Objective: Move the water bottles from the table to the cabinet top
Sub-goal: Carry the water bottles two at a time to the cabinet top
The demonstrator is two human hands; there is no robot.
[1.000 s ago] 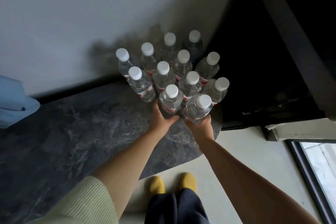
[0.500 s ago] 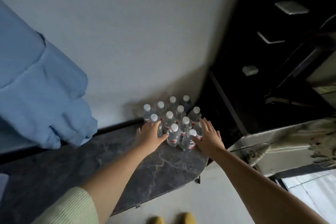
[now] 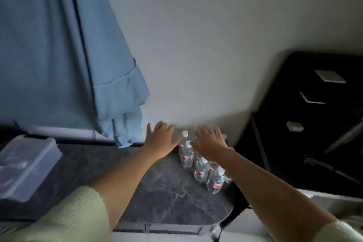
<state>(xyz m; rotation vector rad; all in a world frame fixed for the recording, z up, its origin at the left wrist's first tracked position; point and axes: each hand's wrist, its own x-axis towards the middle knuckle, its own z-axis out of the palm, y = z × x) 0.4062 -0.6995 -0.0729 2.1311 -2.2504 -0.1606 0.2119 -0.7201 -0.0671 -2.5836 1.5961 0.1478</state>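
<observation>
Both hands are up over the bottles, and neither one has a grip on anything. The left hand (image 3: 160, 140) is spread flat, fingers straight and fanned, hovering just to the left of the cluster. The right hand (image 3: 211, 143) is spread the same way, palm down, over the back of the group and hiding some of the caps. The two hands sit close together with a narrow gap between them, and two white caps show through that gap. The water bottles (image 3: 200, 165) stand upright in a tight bunch on the dark marbled table (image 3: 167, 192), near its rounded right end and close to the wall; the picture is blurred, so the count is unclear. Right of the table stands a black cabinet (image 3: 314, 124). A blue cloth (image 3: 64, 49) hangs at upper left, and a clear plastic box (image 3: 25, 165) rests on the table's left side.
</observation>
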